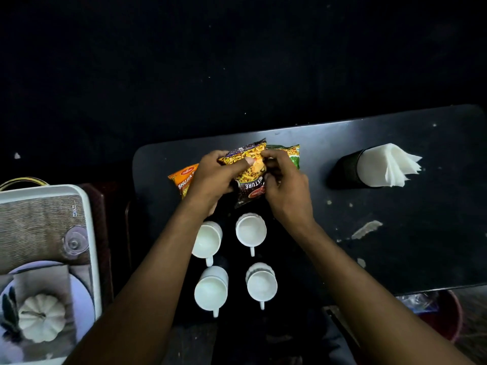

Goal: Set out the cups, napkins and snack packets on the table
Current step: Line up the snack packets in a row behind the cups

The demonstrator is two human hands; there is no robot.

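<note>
I see my left hand (pixel 210 177) and right hand (pixel 287 191) both gripping the brown packet (pixel 250 185) over the bench (pixel 395 219), between an orange packet (pixel 183 180) and a green packet (pixel 292 154): three packets. Four white cups (pixel 250 230) stand nearer me. One napkin stack (pixel 390 164) sits to the right.

**Both hands on mixture packet**

Left hand (pixel 213 175) and right hand (pixel 286 185) grip the mixture packet (pixel 249 180) over the dark surface (pixel 395 233). Orange packet (pixel 183 180) just left of it, green packet (pixel 292 154) just right. Four white cups (pixel 251 230) nearer the person than it. Napkins (pixel 390 164) in black holder (pixel 345 169) well right of it. Tray (pixel 92 233) far left.
</note>
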